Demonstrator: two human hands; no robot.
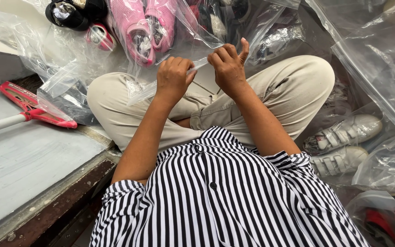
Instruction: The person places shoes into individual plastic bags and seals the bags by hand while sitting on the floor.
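Your left hand (pixel 173 77) and right hand (pixel 227 64) pinched the bag (pixel 161 41) mouth, pink shoes (pixel 147 25) already inside, sealing unfinished

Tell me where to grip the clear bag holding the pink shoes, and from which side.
Grip the clear bag along its open near edge, coming from the lap side. That flat strip faces the person, and the left hand and right hand already pinch it there; the pink shoes bulk out the far end.

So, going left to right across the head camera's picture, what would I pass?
Red-headed tool with a white handle → left hand → right hand, both pinching the top edge of a clear plastic bag → white strap shoes.
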